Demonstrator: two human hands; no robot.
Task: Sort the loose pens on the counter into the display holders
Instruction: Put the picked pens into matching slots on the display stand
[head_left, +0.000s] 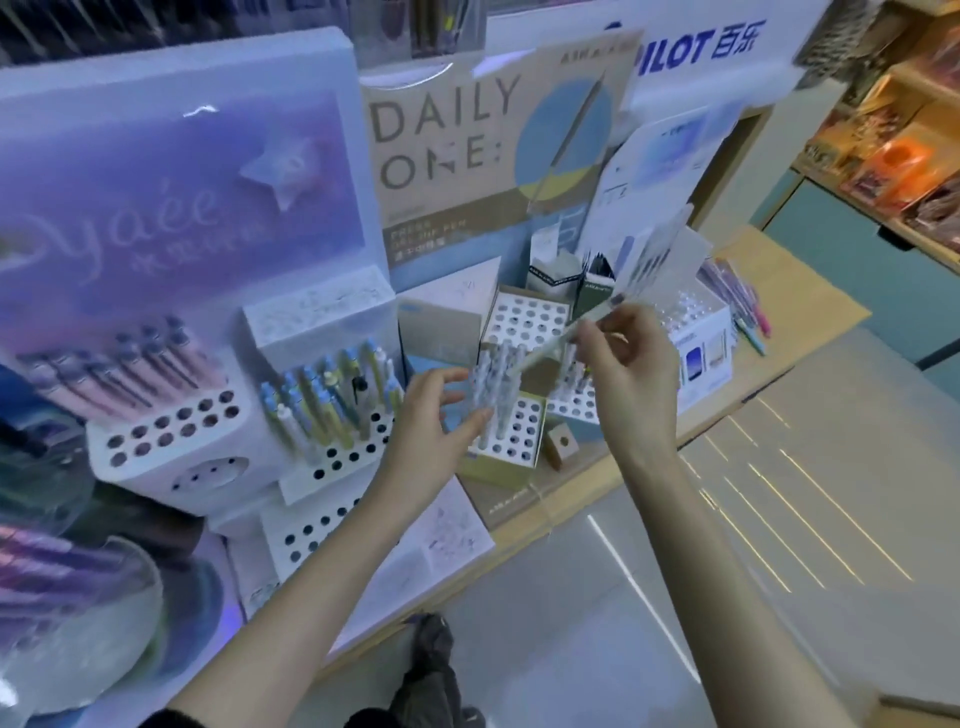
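My right hand pinches a pale greenish pen that slants down to the left above the holders. My left hand hovers with relaxed, spread fingers beside a cluster of white patterned pens standing in a yellow-edged holder with round holes. Behind it stands a white holder whose holes show no pens. To the left, a white tiered holder carries blue and green pens.
A pink and purple stand with pink pens is at far left. The "DAILY ONE" card rises behind. Loose coloured pens lie on the wooden counter at right. A small wooden block and open booklet lie near the front edge.
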